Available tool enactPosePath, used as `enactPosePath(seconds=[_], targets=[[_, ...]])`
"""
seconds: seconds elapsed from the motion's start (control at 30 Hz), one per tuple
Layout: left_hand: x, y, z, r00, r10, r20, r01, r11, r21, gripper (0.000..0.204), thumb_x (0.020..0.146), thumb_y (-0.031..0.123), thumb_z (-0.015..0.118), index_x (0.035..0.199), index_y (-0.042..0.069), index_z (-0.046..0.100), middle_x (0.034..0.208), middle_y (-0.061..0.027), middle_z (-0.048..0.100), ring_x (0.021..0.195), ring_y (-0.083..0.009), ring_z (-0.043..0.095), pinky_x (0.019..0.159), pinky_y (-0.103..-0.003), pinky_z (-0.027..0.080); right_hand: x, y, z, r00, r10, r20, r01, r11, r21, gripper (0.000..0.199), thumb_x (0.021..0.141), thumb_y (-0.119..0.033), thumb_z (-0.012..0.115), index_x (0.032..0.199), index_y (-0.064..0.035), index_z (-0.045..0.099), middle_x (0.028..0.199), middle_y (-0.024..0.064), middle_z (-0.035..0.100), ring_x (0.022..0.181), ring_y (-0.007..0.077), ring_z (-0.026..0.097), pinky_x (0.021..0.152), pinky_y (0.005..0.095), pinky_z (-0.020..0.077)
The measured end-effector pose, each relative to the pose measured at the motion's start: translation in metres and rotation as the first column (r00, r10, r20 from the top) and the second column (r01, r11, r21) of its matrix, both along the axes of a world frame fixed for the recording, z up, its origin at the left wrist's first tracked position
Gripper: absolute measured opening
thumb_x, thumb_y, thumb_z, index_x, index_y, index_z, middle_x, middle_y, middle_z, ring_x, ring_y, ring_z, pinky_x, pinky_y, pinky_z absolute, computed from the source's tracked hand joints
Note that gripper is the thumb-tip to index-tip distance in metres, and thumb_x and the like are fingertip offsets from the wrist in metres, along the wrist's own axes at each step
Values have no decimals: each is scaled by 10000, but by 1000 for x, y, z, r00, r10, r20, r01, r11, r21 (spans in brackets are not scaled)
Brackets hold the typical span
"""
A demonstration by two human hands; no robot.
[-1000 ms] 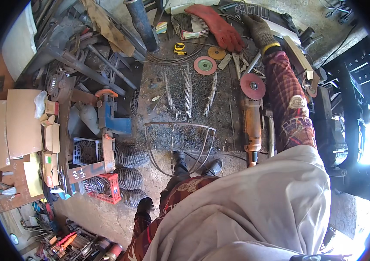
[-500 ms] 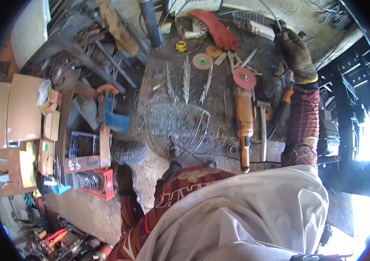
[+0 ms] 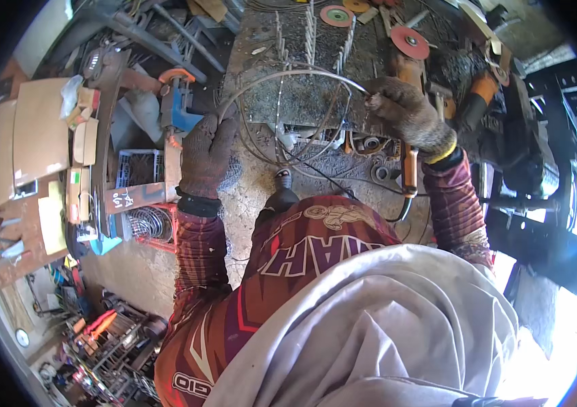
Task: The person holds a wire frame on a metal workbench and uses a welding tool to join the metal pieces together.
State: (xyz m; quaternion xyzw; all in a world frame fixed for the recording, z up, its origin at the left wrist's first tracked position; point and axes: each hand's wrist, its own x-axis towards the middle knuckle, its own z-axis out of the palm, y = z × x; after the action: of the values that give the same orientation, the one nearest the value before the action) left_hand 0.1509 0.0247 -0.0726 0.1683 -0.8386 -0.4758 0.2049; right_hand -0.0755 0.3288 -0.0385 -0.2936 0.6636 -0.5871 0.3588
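A thin metal rod [image 3: 295, 73], bent into a wide arc, spans between my two gloved hands over the near part of the dark worktable [image 3: 254, 85]. My left hand [image 3: 208, 154], in a dark brown work glove, is closed at the rod's left end. My right hand [image 3: 412, 117], in a brown glove with a yellow cuff edge, grips the rod's other end. Below the arc, more thin curved rods or rings [image 3: 288, 163] show; where they join is hard to make out. Just beyond my right hand lies an orange-bodied grinder [image 3: 408, 69] with a red disc [image 3: 410, 42].
Metal pieces [image 3: 310, 41] and a pink-and-green disc [image 3: 336, 15] are at the table's far side. A second orange-and-black grinder [image 3: 479, 95] lies right. A blue clamp [image 3: 181, 112], cardboard boxes [image 3: 41, 129] and a red crate of wire coils [image 3: 149, 224] stand left. Cables cross the floor.
My right hand has come back from the table's far right, bringing the rod nearer. My left hand has risen from beside my body to the rod's left end. The view has tilted down.
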Motion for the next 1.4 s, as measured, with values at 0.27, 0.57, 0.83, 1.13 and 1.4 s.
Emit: enactPosePath(seconds=[0.27,0.57,0.83,1.13,1.4], targets=[[-43,-25,-6,991,-79,107,111,932,-345,238,958,176,674,1132,15,695,919,-124,703,810,-180,659,713,-347,508,17,-26,-58,878,-198,-435,316,924,216,413,1018,-265,631,1322,12,613,955,35,680,805,101,624,737,268,531],[-40,-80,-65,964,-260,62,265,960,-88,251,971,110,650,1202,26,697,1110,-100,730,1017,-159,669,927,-306,500,54,-23,-112,753,-479,-450,584,802,123,394,975,-284,631,1286,-42,647,1110,135,714,1021,253,691,903,346,539],[-42,-105,-80,950,-313,-12,311,948,-67,265,955,74,629,1214,67,687,1121,-119,717,1045,-215,681,924,-344,513,57,10,-133,564,-443,-697,641,767,31,385,971,-226,655,1296,-21,634,1160,130,706,1061,223,680,910,337,542],[-24,-104,-93,973,-223,-57,211,963,-169,326,894,117,666,1216,65,683,1090,-152,713,998,-296,692,902,-366,528,57,-19,-101,678,-432,-594,599,793,107,439,961,-293,661,1311,-30,631,1208,161,693,1126,280,668,951,360,518],[-38,-59,-49,941,62,332,129,842,-524,327,908,335,671,1140,110,721,1002,-182,711,933,-368,686,817,-417,525,42,-32,-92,729,-175,-662,504,792,345,480,962,-425,596,1314,-103,651,1189,189,696,1136,368,650,959,458,512]])
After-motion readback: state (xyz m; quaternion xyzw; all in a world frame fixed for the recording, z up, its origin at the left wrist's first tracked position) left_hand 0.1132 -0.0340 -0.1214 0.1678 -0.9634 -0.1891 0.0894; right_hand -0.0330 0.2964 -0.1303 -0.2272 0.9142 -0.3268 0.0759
